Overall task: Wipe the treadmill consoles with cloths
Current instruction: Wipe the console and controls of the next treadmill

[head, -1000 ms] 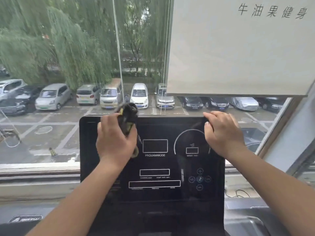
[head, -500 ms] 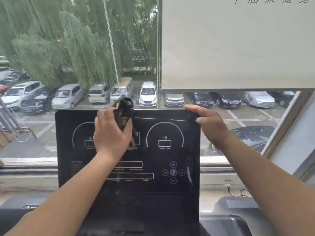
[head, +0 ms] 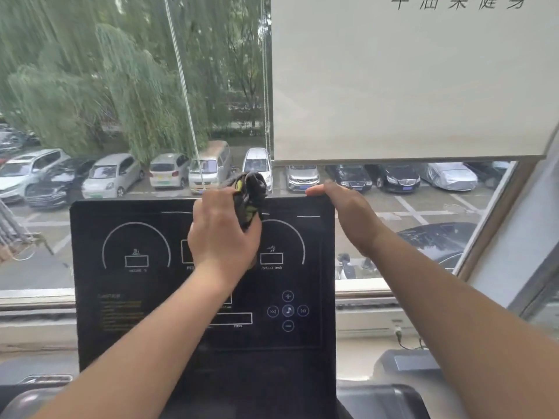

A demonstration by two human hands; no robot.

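A black treadmill console (head: 127, 322) with white dial outlines and round buttons stands upright in front of me. My left hand (head: 222, 237) grips a bunched dark cloth (head: 249, 195) with yellow marks and presses it against the console's upper middle, near the top edge. My right hand (head: 348, 213) holds the console's top right corner, thumb along the upper rim and fingers hidden behind the panel.
A large window (head: 121, 116) behind the console shows trees and parked cars. A white roller blind (head: 408, 80) covers the upper right, with pull cords (head: 266, 86) hanging near the middle. A grey machine part (head: 405, 367) sits at lower right below the sill.
The view has shifted left, so more of the console's left side shows. My left hand with the cloth has slid right along the top of the panel. My right hand stays on the top right corner.
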